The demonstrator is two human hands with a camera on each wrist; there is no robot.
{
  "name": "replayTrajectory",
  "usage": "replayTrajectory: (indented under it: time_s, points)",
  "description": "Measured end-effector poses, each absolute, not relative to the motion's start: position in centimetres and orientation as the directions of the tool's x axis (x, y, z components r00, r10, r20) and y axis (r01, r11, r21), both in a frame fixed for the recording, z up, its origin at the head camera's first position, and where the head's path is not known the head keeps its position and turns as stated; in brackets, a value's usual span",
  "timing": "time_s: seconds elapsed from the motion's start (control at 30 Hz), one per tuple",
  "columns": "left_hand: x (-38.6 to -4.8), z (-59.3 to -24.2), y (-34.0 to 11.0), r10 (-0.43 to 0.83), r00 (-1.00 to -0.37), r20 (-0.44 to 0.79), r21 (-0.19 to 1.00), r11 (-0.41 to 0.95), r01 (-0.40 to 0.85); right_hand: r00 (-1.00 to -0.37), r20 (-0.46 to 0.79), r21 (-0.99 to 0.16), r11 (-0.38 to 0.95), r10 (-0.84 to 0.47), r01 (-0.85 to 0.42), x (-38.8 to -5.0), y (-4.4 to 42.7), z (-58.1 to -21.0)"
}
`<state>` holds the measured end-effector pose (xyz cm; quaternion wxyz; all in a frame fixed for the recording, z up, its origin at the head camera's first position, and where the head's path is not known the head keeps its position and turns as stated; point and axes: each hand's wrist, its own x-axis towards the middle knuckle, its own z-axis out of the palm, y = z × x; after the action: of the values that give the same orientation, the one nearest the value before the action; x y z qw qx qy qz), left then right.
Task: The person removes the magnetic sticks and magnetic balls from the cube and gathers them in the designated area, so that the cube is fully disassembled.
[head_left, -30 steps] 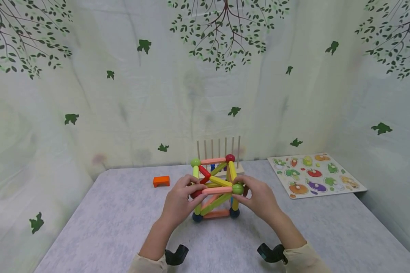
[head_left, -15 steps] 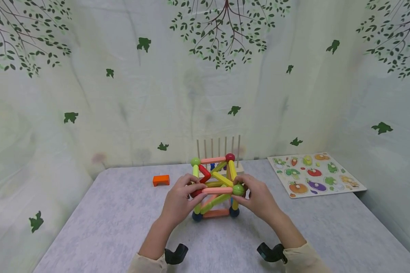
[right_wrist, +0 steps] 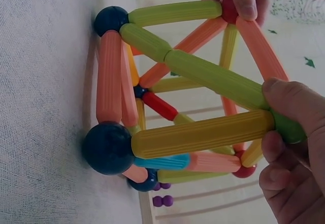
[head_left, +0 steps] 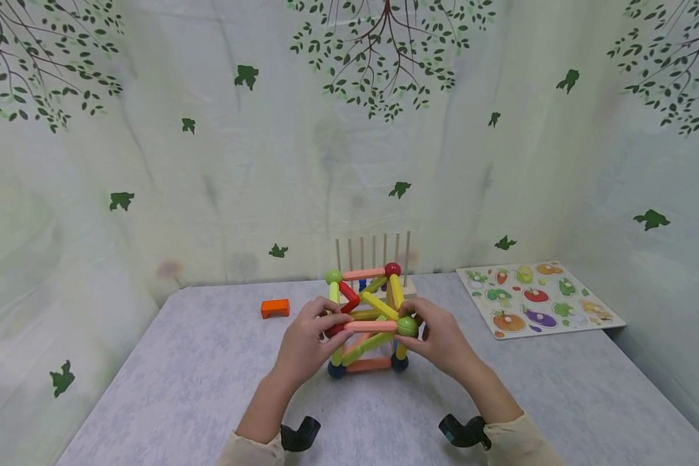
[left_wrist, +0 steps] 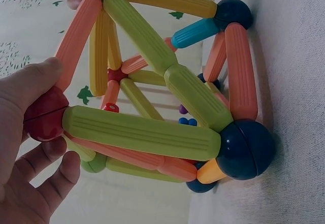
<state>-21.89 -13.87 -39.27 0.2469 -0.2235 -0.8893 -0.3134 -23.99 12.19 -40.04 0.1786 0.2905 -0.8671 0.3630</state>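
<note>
A cube-like frame of coloured magnetic sticks and balls stands on the table between my hands. My left hand (head_left: pixel 309 336) pinches the red ball (left_wrist: pixel 45 115) at its upper front left corner. At the upper front right corner, my right hand (head_left: pixel 439 333) pinches the green ball (right_wrist: pixel 290 126) between thumb and fingers. A pink stick (head_left: pixel 371 327) spans these two balls. Dark blue balls (left_wrist: pixel 246 149) form the bottom corners, touching the table. In the right wrist view, two light green sticks (right_wrist: pixel 216 79) run end to end diagonally across the front face.
Behind the frame is a wooden rack with upright pegs (head_left: pixel 408 259) and several beads. An orange block (head_left: pixel 275 308) lies to the left. A vegetable puzzle board (head_left: pixel 538 301) lies at the back right. Patterned cloth hangs behind the grey table (head_left: pixel 210 388).
The green ball has shifted slightly down and right with my right hand. The yellow stick leading to it now slopes more steeply. My left hand keeps its place on the red ball.
</note>
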Motion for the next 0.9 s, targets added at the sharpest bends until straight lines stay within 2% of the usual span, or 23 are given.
replayTrajectory:
  time_s: [0.47,0.67,0.9]
  points:
    - [-21.9,-39.3,-14.0,0.244,-0.792,0.559,0.472,0.692,0.547,-0.763,0.518,-0.560,0.521,-0.387,-0.644,-24.1,12.5,-40.2]
    - [-22.1,-39.3,-14.5,0.234,-0.783,0.576,0.461,0.698,0.548,-0.793,0.511,-0.592,0.533,-0.332,-0.605,-24.3,13.4,-40.0]
    - [-22.4,-39.7,-14.6,0.250,-0.761,0.599,0.461,0.669,0.583,-0.773,0.520,-0.583,0.510,-0.364,-0.632,-24.2,13.2,-39.9]
